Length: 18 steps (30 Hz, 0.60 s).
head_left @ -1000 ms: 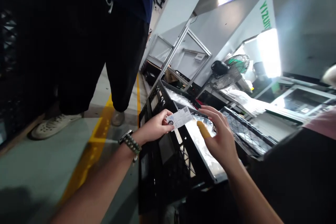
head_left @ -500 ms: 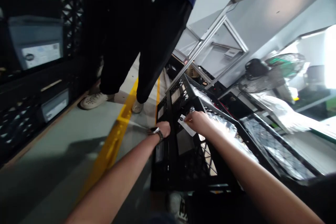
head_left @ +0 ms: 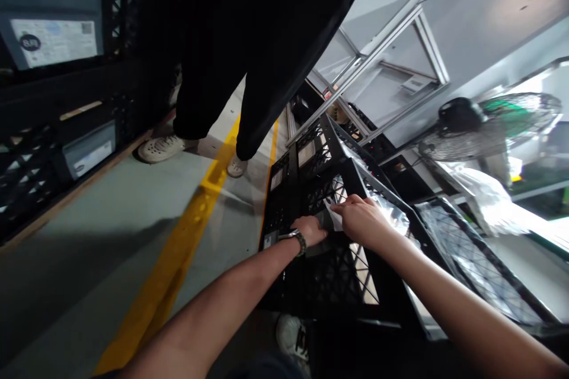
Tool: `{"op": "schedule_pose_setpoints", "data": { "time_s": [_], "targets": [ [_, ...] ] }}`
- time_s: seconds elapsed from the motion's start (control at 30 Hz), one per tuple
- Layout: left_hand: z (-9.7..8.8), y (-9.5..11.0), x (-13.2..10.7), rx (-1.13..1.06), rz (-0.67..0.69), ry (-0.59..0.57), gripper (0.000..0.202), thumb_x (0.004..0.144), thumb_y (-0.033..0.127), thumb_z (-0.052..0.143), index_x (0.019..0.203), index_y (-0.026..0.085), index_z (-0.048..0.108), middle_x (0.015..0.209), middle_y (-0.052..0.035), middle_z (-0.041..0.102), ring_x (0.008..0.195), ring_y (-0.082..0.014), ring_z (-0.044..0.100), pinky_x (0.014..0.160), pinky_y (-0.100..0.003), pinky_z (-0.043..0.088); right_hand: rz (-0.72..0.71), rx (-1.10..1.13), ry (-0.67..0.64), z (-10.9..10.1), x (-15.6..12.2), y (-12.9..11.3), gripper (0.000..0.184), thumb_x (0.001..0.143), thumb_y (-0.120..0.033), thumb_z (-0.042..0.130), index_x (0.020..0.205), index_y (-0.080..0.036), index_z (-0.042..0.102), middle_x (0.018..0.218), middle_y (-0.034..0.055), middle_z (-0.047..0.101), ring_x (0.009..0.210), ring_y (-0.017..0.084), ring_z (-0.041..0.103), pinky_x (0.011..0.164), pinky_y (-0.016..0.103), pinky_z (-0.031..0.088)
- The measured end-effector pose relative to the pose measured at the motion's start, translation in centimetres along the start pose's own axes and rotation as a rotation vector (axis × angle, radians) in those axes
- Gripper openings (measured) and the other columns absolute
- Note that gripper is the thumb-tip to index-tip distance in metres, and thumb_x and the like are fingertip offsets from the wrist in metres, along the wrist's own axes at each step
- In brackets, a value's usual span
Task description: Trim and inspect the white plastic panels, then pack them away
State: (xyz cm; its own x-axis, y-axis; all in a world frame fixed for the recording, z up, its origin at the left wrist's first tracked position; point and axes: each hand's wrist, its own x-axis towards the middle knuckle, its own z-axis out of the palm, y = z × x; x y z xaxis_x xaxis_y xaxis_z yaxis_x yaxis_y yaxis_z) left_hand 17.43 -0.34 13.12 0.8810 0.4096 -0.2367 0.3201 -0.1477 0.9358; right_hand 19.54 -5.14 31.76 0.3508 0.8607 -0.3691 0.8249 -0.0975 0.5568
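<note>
Head view: the right hand (head_left: 364,224) grip pinches the white card (head_left: 335,217) at the near top edge of the black crate (head_left: 306,188). Beside it, the left hand (head_left: 312,230) touches the crate wall; its grip state cannot be told.

The crate (head_left: 329,272) is black moulded plastic, a matt open lattice with a dull sheen on its rims. The card (head_left: 334,217) pinched in the right hand (head_left: 362,220) looks like thin white paper, smooth and printed. The film (head_left: 395,216) in the crate is clear plastic, crinkled and glossy. The floor (head_left: 111,237) is smooth grey paint, faintly shiny, and its yellow line (head_left: 186,249) is scuffed. The frame (head_left: 382,53) is bare pale metal. The trousers (head_left: 249,41) are matt black cloth.
</note>
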Motion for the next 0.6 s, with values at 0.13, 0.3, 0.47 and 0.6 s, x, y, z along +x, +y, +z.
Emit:
{"op": "schedule_pose_setpoints", "data": {
  "time_s": [0.13,0.3,0.47,0.6],
  "targets": [
    [-0.4,-0.3,0.3,-0.082,-0.023,-0.078,0.029,0.096,0.041,0.063,0.114,0.018,0.067,0.119,-0.0081,0.068,0.106,-0.0243,0.066,0.092,-0.046,0.056,0.047,0.022,0.056,-0.1,0.0,-0.5,0.054,0.088,-0.01,0.047,0.139,-0.021,0.062,0.138,0.0092,0.067,0.125,0.03,0.054,0.094,0.041,0.043],
    [-1.6,-0.8,0.4,-0.228,-0.034,-0.218,0.029,0.096,0.038,0.063,0.117,0.017,0.065,0.118,-0.0083,0.068,0.1,-0.0221,0.068,0.085,-0.042,0.059,0.05,0.007,-0.04,-0.2,0.3,-1.8,0.036,0.088,-0.012,0.051,0.115,-0.019,0.074,0.117,0.013,0.076,0.122,0.034,0.054,0.092,0.045,0.043],
    [-2.3,-1.2,0.3,-0.277,-0.046,-0.245,0.028,0.096,0.036,0.065,0.115,0.016,0.065,0.117,-0.008,0.068,0.098,-0.0212,0.068,0.083,-0.041,0.06,0.049,0.002,-0.229,1.8,0.8,-3.3,0.02,0.093,-0.016,0.057,0.103,-0.017,0.075,0.101,0.0141,0.076,0.12,0.032,0.059,0.091,0.044,0.048],
    [-2.4,-1.2,0.4,-0.282,-0.067,-0.245,0.029,0.096,0.036,0.064,0.117,0.016,0.065,0.117,-0.0083,0.068,0.098,-0.0216,0.068,0.084,-0.042,0.06,0.048,0.022,-0.388,3.2,2.1,-4.2,0.023,0.097,-0.033,0.065,0.112,-0.016,0.068,0.114,0.0079,0.07,0.11,0.023,0.065,0.094,0.044,0.055]
  ]
}}
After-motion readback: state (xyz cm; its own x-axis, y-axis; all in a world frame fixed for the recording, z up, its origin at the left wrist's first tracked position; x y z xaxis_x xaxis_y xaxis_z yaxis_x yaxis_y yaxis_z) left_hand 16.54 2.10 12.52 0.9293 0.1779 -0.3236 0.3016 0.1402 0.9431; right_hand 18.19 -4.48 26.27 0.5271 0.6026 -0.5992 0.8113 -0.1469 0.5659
